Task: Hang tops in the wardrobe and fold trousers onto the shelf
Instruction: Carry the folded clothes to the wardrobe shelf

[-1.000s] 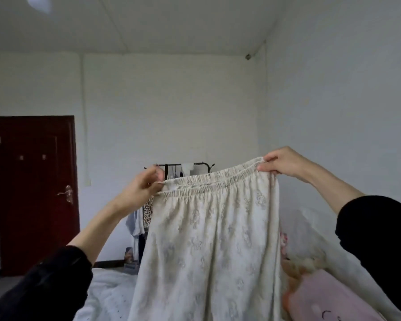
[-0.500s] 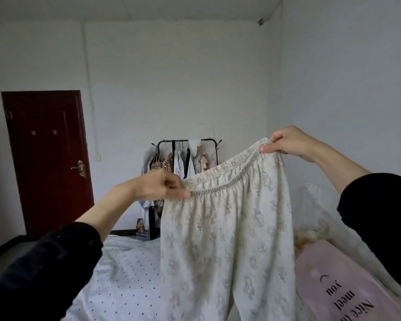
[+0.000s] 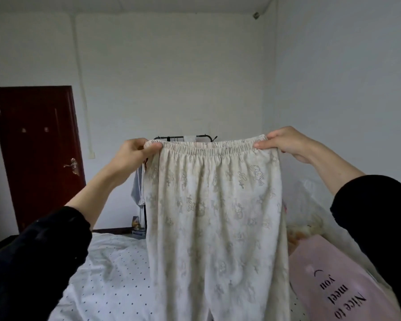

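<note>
Trousers (image 3: 215,216) hang dead centre above the bed (image 3: 107,269), left hand (image 3: 134,156) at 9 o'clock and right hand (image 3: 285,143) at 3 each pinching a waistband end, likely stretched flat to align legs for folding.

Raised hands (image 3: 134,156), both pinching.

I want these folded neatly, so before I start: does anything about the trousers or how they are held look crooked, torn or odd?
Nothing stands out. The cream patterned trousers hang straight, their elastic waistband level between the left hand and right hand, each with a pinching grip on a corner. No tear or stain shows.
</note>
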